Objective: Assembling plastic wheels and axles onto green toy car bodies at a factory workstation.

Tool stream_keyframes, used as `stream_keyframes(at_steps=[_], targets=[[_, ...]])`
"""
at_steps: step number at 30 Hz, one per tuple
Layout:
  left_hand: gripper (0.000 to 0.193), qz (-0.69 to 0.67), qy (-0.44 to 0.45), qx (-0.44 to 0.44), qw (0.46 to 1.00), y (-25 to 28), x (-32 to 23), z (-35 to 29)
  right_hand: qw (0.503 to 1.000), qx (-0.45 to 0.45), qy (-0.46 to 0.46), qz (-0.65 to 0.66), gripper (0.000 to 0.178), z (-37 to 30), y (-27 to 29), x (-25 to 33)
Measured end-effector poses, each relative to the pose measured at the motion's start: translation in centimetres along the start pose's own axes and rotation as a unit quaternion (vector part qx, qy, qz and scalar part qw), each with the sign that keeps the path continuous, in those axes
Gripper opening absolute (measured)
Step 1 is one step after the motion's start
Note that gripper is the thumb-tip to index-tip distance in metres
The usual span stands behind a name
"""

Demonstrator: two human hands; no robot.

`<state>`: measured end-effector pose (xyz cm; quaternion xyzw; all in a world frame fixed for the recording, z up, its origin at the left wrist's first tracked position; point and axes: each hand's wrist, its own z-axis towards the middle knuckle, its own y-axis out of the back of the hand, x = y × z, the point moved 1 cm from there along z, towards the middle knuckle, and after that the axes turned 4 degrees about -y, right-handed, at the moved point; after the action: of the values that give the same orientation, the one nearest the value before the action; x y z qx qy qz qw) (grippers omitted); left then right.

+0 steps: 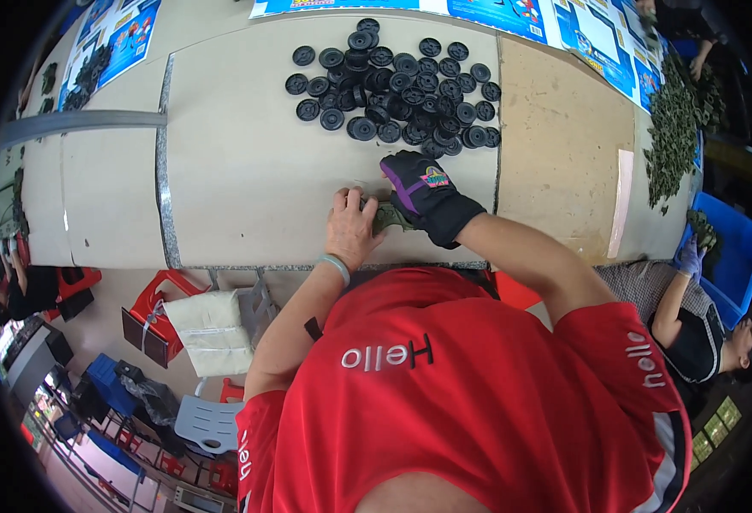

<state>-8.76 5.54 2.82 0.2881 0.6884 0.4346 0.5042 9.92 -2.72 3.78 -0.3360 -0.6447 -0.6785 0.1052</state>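
Observation:
Both my hands meet over the near edge of the table. My left hand (355, 229) is bare and wears a pale band at the wrist; its fingers curl down on a small dark green plastic-looking piece (390, 217). My right hand (427, 195) is in a black and purple glove and lies closed just beside that piece. What the gloved fingers hold is hidden beneath the hand. Beyond them sits a heap of round black wheel-like discs (402, 85), some loose at its edges.
Blue printed sheets (504, 17) line the far edge. A metal bar (85, 124) crosses the left side. Right are a brown board (564, 128), a green pile of parts (674, 124), a blue bin (740, 256) and a co-worker (692, 325). Chairs (209, 419) stand behind left.

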Motion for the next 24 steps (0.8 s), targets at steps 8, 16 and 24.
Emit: stream_keyframes(at_steps=[8, 16, 24], targets=[[0.062, 0.001, 0.000, 0.011, 1.000, -0.4, 0.2, 0.0, 0.996, 0.082, -0.015, -0.029, 0.032, 0.9, 0.5, 0.5], [0.063, 0.017, -0.014, -0.003, 1.000, -1.0, 0.6, -0.2, 0.960, 0.187, 0.201, -0.043, 0.026, 2.2, 2.1, 1.0], [0.065, 0.008, -0.009, -0.002, 1.000, -1.1, 0.6, 0.1, 0.997, 0.063, 0.000, -0.052, 0.025, 0.7, 0.2, 0.5]])
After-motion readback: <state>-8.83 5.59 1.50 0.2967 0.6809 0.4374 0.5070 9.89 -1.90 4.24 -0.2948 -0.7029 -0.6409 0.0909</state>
